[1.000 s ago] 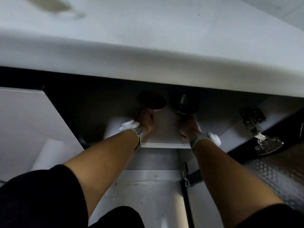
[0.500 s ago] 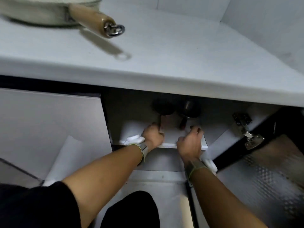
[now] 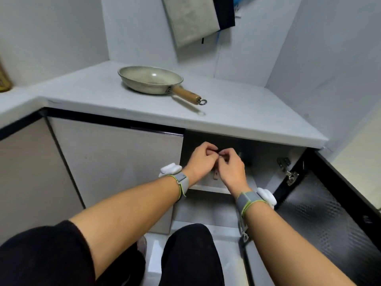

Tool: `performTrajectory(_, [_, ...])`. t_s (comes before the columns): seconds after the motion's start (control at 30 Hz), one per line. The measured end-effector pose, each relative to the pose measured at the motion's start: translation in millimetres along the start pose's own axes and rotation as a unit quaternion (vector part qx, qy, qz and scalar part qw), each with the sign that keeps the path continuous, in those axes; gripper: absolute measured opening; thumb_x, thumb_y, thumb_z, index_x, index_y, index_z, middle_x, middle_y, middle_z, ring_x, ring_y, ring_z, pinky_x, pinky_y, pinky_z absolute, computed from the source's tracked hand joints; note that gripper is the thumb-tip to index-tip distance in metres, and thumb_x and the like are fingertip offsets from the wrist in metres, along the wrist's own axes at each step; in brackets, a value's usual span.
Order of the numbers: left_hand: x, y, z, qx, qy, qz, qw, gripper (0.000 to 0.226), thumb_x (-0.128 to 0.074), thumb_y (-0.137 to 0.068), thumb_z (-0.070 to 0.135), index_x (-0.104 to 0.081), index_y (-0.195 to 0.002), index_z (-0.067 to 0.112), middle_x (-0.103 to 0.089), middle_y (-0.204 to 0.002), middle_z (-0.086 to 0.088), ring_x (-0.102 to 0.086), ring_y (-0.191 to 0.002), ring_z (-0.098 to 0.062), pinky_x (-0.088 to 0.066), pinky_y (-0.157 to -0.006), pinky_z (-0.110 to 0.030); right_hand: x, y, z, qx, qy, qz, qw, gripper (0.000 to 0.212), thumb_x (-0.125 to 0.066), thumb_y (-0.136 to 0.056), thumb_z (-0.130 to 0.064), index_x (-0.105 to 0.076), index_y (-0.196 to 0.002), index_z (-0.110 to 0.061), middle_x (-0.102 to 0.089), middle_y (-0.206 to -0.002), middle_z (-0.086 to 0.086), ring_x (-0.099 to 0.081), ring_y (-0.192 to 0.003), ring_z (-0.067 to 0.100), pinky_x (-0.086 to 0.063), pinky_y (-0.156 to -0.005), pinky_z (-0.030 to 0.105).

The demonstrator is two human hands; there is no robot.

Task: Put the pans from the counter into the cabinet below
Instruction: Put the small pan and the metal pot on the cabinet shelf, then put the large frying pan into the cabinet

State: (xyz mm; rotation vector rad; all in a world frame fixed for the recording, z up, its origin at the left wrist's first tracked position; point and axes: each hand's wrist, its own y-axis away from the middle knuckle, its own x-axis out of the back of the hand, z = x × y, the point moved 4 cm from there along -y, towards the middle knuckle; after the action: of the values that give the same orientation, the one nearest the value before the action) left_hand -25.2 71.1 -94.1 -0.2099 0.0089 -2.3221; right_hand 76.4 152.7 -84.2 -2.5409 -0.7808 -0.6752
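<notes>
From my feed the pan (image 3: 151, 81) looks like dull, speckled metal with a smooth wooden handle (image 3: 186, 94) ending in a shiny steel ring. Bench (image 3: 237, 112) under it is matt white. Below that, the open door (image 3: 321, 215) has a textured dark inside and glossy metal hinges (image 3: 291, 176).

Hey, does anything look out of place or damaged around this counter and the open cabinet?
Nothing looks spilled or damaged. One pan sits upright on the counter, its wooden handle toward the edge. The cabinet door is swung open, and both hands, left hand and right hand, meet at the dark opening; what they pinch is unclear.
</notes>
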Motion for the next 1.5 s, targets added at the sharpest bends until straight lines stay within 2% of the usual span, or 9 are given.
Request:
performTrajectory(0.17, [42, 16, 55, -0.045, -0.013, 0.036, 0.998, 0.016, -0.061, -0.078, 0.015, -0.067, -0.089, 0.025, -0.076, -0.095, -0.013, -0.075, -0.093, -0.035, -0.06, -0.09, -0.055, 16, 16, -70, 0.058, 0.006, 0.01, 0.998, 0.015, -0.055, -0.101, -0.019, -0.063, -0.111, -0.014, -0.067, -0.103, 0.003, -0.059, -0.094, 0.02, -0.041, -0.082, 0.028])
performTrajectory(0.4, [118, 37, 137, -0.119, -0.137, 0.113, 0.977, 0.014, -0.057, -0.084, 0.023, -0.066, -0.09, 0.014, -0.073, -0.086, -0.004, -0.069, -0.088, -0.029, -0.058, -0.084, -0.046, 20, 16, -176, 0.168, 0.052, 0.026, 0.984, 0.013, -0.054, -0.1, -0.018, -0.062, -0.106, -0.011, -0.071, -0.104, 0.007, -0.065, -0.097, 0.029, -0.052, -0.086, 0.038])
performTrajectory(0.73, [173, -38, 140, -0.07, -0.491, 0.136, 0.858, 0.023, -0.055, -0.089, 0.021, -0.063, -0.111, 0.015, -0.07, -0.117, -0.009, -0.063, -0.113, -0.034, -0.044, -0.094, -0.04, -30, -69, -247, 0.201, 0.316, -0.012, 0.927, 0.027, -0.05, -0.099, -0.032, -0.056, -0.11, -0.008, -0.064, -0.118, 0.014, -0.06, -0.108, 0.038, -0.051, -0.088, 0.046])
performTrajectory(0.87, [177, -66, 129, -0.091, -0.526, 0.091, 0.841, 0.013, -0.054, -0.088, 0.03, -0.059, -0.094, 0.02, -0.074, -0.108, -0.008, -0.07, -0.098, -0.032, -0.047, -0.075, -0.033, -58, -105, -253, 0.164, 0.351, -0.095, 0.917, 0.033, -0.049, -0.101, -0.032, -0.059, -0.116, -0.004, -0.065, -0.125, 0.018, -0.061, -0.115, 0.037, -0.046, -0.081, 0.039])
performTrajectory(1.07, [180, -80, 117, -0.099, -0.545, 0.113, 0.825, 0.013, -0.052, -0.087, 0.033, -0.06, -0.084, 0.023, -0.076, -0.096, -0.007, -0.062, -0.075, -0.029, -0.042, -0.067, -0.031, -96, -151, -253, 0.087, 0.291, -0.174, 0.937, 0.025, -0.056, -0.094, -0.019, -0.068, -0.101, 0.002, -0.073, -0.101, 0.022, -0.073, -0.081, 0.037, -0.064, -0.072, 0.043])
performTrajectory(1.2, [180, -85, 115, -0.114, -0.539, 0.125, 0.825, 0.027, -0.049, -0.089, 0.035, -0.07, -0.094, 0.019, -0.075, -0.097, -0.007, -0.065, -0.078, -0.03, -0.041, -0.065, -0.032, -100, -166, -242, 0.015, 0.193, -0.193, 0.962, 0.015, -0.059, -0.086, -0.008, -0.066, -0.076, -0.001, -0.063, -0.072, 0.02, -0.054, -0.051, 0.027, -0.044, -0.046, 0.028])
performTrajectory(1.3, [183, -82, 114, -0.127, -0.528, 0.134, 0.829, 0.023, -0.051, -0.087, 0.033, -0.069, -0.088, 0.018, -0.075, -0.093, -0.006, -0.066, -0.078, -0.031, -0.042, -0.065, -0.031, -98, -164, -234, 0.019, 0.18, -0.162, 0.97, 0.014, -0.058, -0.082, -0.012, -0.067, -0.075, -0.004, -0.067, -0.074, 0.019, -0.059, -0.054, 0.03, -0.051, -0.048, 0.03])
performTrajectory(1.4, [188, -77, 113, -0.152, -0.499, 0.148, 0.84, 0.027, -0.051, -0.088, 0.036, -0.065, -0.09, 0.014, -0.073, -0.094, -0.011, -0.069, -0.084, -0.035, -0.049, -0.067, -0.034, -87, -151, -220, 0.036, 0.175, -0.12, 0.977, 0.023, -0.054, -0.077, -0.029, -0.066, -0.077, -0.01, -0.073, -0.086, 0.016, -0.072, -0.076, 0.038, -0.065, -0.07, 0.047])
performTrajectory(1.5, [183, -68, 116, -0.159, -0.53, 0.125, 0.823, 0.027, -0.046, -0.092, 0.035, -0.059, -0.085, 0.013, -0.072, -0.093, -0.014, -0.065, -0.083, -0.038, -0.041, -0.067, -0.035, -58, -134, -206, 0.032, 0.119, -0.066, 0.99, 0.026, -0.049, -0.077, -0.032, -0.064, -0.073, -0.01, -0.073, -0.076, 0.014, -0.073, -0.069, 0.039, -0.065, -0.071, 0.052])
